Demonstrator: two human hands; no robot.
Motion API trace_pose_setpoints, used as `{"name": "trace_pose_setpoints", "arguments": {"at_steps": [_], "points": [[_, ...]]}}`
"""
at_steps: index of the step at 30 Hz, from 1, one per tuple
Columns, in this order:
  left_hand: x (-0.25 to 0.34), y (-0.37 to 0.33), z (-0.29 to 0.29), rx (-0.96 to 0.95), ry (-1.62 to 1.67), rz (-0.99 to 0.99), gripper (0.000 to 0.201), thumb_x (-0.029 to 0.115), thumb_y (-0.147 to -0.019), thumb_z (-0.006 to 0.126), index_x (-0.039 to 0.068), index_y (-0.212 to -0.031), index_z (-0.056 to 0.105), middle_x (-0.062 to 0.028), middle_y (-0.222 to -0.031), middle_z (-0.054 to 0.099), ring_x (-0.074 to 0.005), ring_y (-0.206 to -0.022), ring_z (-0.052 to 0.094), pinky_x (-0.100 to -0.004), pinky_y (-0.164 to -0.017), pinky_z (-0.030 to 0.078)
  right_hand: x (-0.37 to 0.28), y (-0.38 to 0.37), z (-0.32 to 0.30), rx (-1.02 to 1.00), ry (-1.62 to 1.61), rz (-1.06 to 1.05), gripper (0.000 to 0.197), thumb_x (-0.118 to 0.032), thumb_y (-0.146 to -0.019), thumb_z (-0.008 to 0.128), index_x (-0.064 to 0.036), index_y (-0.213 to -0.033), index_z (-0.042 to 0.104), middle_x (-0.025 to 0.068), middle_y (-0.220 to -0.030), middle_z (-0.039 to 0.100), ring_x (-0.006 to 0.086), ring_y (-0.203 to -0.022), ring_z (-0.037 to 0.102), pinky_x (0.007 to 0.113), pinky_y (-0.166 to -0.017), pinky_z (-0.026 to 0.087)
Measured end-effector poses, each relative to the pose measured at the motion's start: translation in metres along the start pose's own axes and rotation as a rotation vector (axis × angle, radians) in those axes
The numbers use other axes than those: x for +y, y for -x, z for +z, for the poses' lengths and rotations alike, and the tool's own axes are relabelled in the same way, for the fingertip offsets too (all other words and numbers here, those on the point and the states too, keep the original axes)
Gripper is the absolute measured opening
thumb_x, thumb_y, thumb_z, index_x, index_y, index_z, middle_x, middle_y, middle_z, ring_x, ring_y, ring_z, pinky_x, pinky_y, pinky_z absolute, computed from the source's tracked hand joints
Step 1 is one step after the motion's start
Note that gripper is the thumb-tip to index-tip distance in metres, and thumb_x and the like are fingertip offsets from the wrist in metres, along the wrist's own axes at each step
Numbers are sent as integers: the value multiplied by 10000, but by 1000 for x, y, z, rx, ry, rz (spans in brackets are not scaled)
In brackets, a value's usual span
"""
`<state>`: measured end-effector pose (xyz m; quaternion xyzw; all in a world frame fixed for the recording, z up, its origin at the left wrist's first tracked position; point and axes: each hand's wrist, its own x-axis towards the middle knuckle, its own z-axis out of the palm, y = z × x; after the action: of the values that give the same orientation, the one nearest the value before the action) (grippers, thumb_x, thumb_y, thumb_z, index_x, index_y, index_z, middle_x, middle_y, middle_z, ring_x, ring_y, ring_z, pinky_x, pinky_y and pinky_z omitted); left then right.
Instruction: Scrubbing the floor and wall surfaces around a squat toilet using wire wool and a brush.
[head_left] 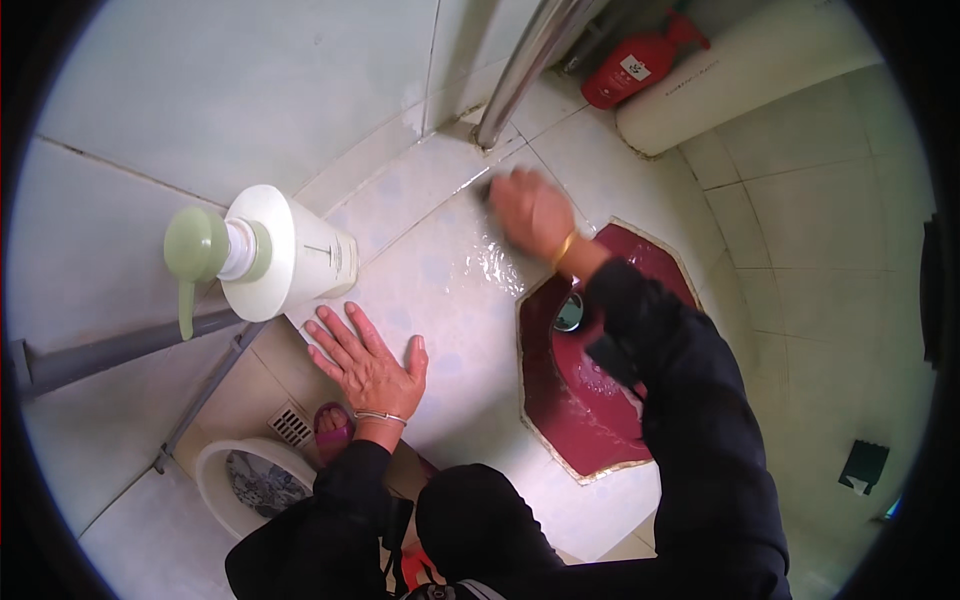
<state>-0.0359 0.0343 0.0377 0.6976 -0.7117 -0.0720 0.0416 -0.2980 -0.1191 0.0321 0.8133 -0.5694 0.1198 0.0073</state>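
Observation:
My left hand (pixel 375 372) lies flat with fingers spread on the pale tiled floor (pixel 420 260), holding nothing. A tall white bottle with a green pump top (pixel 318 258) stands just beyond its fingertips. My right hand (pixel 533 212), blurred by motion, is closed and pressed down on wet, shiny tiles past the maroon squat toilet (pixel 540 345). A dark edge shows at its left side, but most of what it grips is hidden under the fingers. The right forearm crosses over the toilet and covers part of its basin, where water glistens.
Along the left wall runs a grey pipe (pixel 130 352). A white bin (pixel 212 480) and a floor drain (pixel 291 425) are at lower left, by a foot in a pink slipper (pixel 333 437). Farther off are a metal pipe (pixel 525 75), a red pump bottle (pixel 625 75) and a thick white pipe (pixel 745 78).

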Motion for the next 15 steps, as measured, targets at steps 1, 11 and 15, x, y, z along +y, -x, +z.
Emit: {"name": "trace_pose_setpoints", "arguments": {"at_steps": [1,11,15], "points": [[3,-1,2,0,2,-3,921,508,-867,525,-92,-1468,170,-364,-1522,58,-554,-1402,16,-634,-1107,49,21,-25,-4,-42,50,121,136,-222,-844,567,-92,-886,572,139,-889,608,352,-840,612,465,-645,531],[-5,0,8,26,-12,-20,911,511,-868,521,-86,-1468,183,-360,-1525,57,-548,-1404,27,-639,-1105,56,-69,22,15,-35,-177,-6,130,-185,-856,524,-73,-909,565,167,-867,605,337,-791,619,462,-636,536],[-8,0,0,30,0,-17,924,518,-861,527,-86,-1469,180,-360,-1526,51,-549,-1405,13,-633,-1109,39,-79,2,4,-95,-54,27,105,-161,-833,547,-73,-881,578,163,-842,623,312,-731,647,456,-586,540]]}}
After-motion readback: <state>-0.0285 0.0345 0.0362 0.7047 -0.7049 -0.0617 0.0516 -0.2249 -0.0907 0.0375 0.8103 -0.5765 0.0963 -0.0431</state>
